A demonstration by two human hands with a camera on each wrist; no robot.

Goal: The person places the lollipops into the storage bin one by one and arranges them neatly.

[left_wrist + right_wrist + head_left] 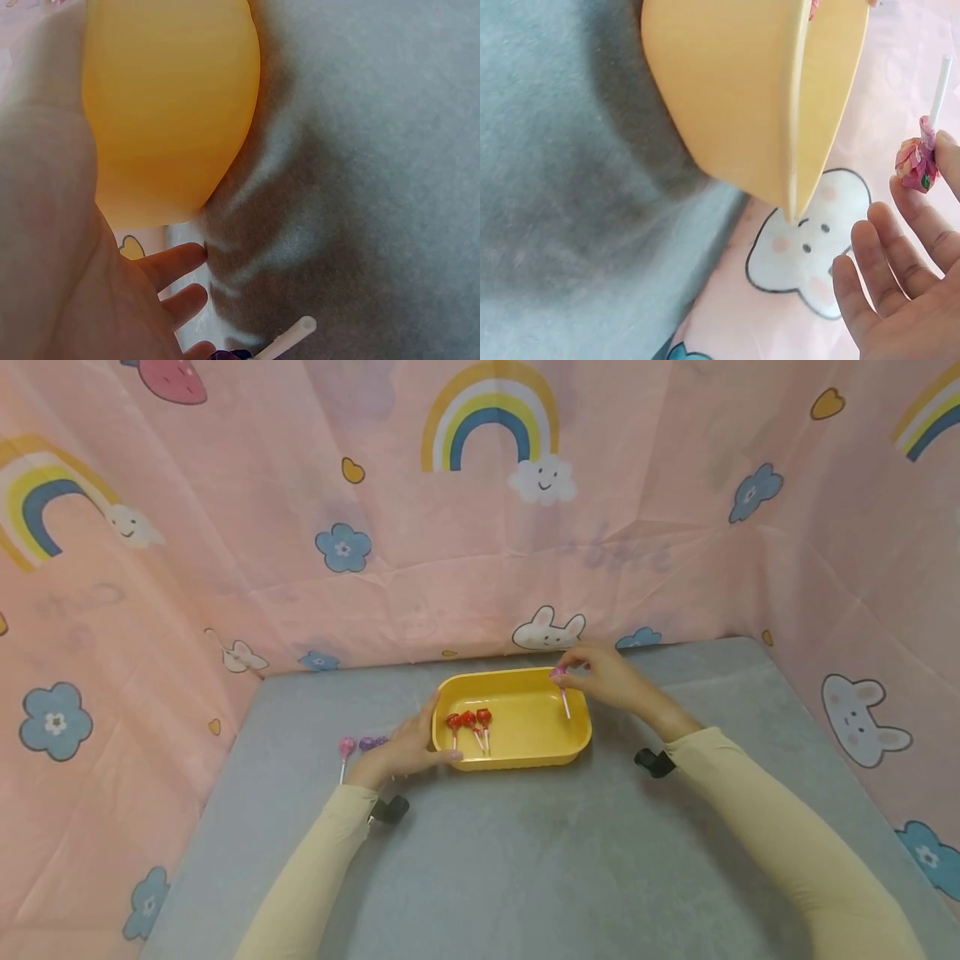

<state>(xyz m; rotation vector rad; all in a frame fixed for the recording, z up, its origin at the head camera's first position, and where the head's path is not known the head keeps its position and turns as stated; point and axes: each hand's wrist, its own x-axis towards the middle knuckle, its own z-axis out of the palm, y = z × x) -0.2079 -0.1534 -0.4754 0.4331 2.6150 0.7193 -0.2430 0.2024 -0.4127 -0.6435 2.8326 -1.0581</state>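
Observation:
My right hand point(600, 675) pinches a pink-wrapped lollipop point(915, 163) by its candy end, between thumb and index finger. In the head view its white stick points down over the right end of a yellow tub point(517, 763); the other fingers are spread apart. My left hand point(405, 745) rests against the tub's left end, thumb at the front corner and fingers loosely extended along the side. Inside the tub, three red lollipops point(469, 719) lie at the left with sticks toward the front.
Left of the tub, a pink lollipop point(347, 747) and purple lollipops point(367, 743) lie on the grey table point(517, 868), the purple ones partly hidden by my left hand. A pink patterned cloth point(420, 593) hangs behind the table and along its sides.

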